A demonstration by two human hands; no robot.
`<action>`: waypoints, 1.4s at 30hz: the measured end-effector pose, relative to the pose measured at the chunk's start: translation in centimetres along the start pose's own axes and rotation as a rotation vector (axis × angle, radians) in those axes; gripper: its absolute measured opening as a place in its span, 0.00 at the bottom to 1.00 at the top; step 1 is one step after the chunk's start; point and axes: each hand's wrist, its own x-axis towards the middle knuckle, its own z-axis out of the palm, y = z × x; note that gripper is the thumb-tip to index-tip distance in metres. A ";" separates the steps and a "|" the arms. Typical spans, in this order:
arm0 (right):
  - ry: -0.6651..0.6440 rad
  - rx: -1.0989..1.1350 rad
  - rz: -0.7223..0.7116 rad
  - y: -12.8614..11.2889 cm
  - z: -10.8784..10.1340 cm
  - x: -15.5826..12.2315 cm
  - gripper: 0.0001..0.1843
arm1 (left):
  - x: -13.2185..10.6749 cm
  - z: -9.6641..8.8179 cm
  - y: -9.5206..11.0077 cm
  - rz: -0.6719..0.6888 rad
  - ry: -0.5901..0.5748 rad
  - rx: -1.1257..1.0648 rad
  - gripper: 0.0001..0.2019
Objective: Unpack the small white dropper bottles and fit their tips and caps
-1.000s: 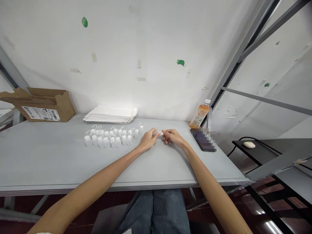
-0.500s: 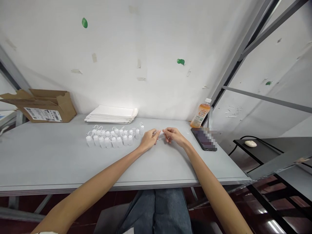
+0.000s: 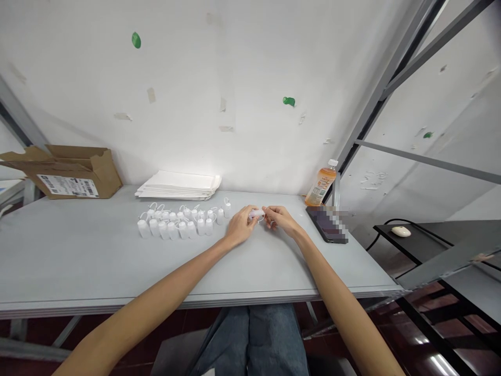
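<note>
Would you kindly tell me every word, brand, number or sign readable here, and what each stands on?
No wording is legible.
Label on the cardboard box: printed, too small to read.
Orange bottle: label lettering too blurred.
Dark device: partly pixelated, nothing readable.
Marks on the side wall: unclear whether writing.
Small white bottles, including one in the left hand: no lettering visible.

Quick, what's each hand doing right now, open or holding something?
Left hand: closed around a small white bottle.
Right hand: fingers curled at that bottle's end; whether they grip it cannot be told.
</note>
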 end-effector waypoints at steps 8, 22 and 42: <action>-0.017 0.002 0.016 -0.1 0.0 -0.1 0.30 | 0.0 -0.3 0.5 -0.077 -0.050 0.018 0.15; -0.033 0.072 0.032 -0.4 -0.2 -0.3 0.25 | 0.2 -0.4 0.2 -0.218 -0.118 -0.295 0.25; 0.017 0.079 -0.004 0.1 -0.6 0.0 0.22 | 0.1 -0.6 0.3 -0.180 -0.035 -0.161 0.14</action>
